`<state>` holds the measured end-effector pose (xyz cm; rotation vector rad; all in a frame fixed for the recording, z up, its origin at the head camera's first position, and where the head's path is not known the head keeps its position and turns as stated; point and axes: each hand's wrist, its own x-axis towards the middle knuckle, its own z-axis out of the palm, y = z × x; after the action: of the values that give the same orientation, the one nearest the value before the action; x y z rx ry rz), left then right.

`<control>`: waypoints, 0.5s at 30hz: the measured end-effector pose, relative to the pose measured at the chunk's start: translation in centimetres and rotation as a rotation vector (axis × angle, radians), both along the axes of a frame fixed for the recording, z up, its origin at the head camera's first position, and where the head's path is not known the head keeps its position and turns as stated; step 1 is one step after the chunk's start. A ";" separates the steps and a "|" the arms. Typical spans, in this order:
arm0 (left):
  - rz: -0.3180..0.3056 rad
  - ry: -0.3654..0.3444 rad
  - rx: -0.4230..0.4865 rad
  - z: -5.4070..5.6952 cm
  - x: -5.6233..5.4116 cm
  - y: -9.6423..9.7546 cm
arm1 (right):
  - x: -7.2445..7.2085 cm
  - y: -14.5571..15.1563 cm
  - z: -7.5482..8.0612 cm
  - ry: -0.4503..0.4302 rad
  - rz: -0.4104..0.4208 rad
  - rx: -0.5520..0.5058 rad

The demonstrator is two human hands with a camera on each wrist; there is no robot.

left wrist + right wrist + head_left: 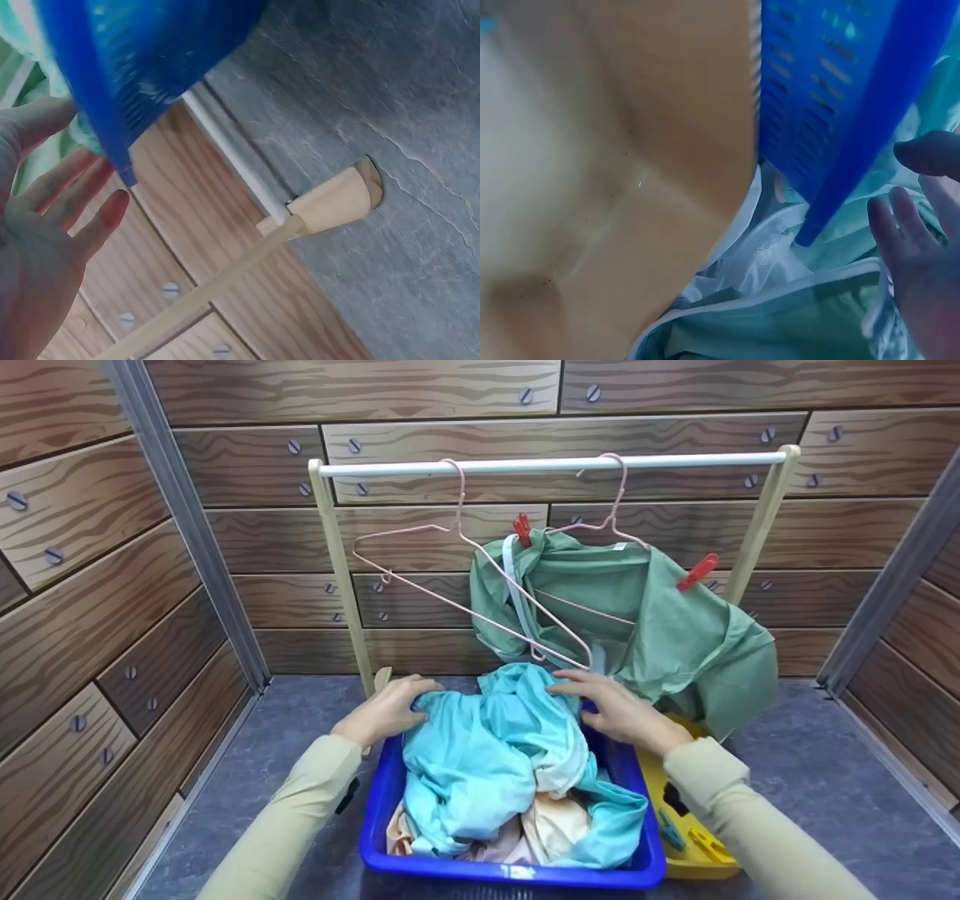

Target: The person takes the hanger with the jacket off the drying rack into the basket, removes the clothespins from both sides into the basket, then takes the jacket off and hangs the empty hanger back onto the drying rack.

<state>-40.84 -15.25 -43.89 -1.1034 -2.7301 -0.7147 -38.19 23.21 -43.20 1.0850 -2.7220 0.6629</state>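
Observation:
A crumpled turquoise garment (pixel 469 757) lies heaped in a blue basket (pixel 517 873), over peach and pale cloth. My left hand (pixel 391 706) is at the basket's far left corner, its fingertips at the edge of the garment. In the left wrist view the fingers of that left hand (pixel 49 232) are spread beside the basket rim (pixel 97 97). Over the far right side of the heap reaches my right hand (pixel 621 711), fingers extended; whether they touch the cloth, I cannot tell. The right wrist view shows the right hand (pixel 930 262) loosely spread, gripping nothing.
Behind the basket stands a rack with a white rail (pixel 525 466). A bare pink hanger (pixel 459 532) hangs there, beside a green garment (pixel 697 637) on another hanger with red clothespins (pixel 697 572). A yellow basket (pixel 701 871) holding clothespins (pixel 709 846) is at the right.

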 end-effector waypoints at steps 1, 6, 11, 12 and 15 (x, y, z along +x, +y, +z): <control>-0.001 -0.011 -0.016 -0.1 -0.2 0.2 | -0.3 -0.1 -0.1 -0.014 -0.004 0.022; 0.036 -0.023 -0.075 -0.5 -1.2 0.9 | -1.5 -0.5 -0.7 -0.015 -0.018 0.060; 0.083 0.033 -0.148 -1.0 -1.6 1.3 | -2.3 -1.1 -0.8 -0.026 -0.004 0.007; 0.089 0.043 -0.151 -1.1 -1.7 1.4 | -2.4 -1.2 -0.8 -0.028 0.005 0.000; 0.110 0.040 -0.125 -1.2 -1.9 1.6 | -2.5 -1.3 -0.8 -0.022 0.003 0.014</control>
<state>-42.71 -13.67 -45.09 -0.9700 -2.8083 -0.5075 -40.67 21.93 -44.04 1.0912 -2.7483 0.6614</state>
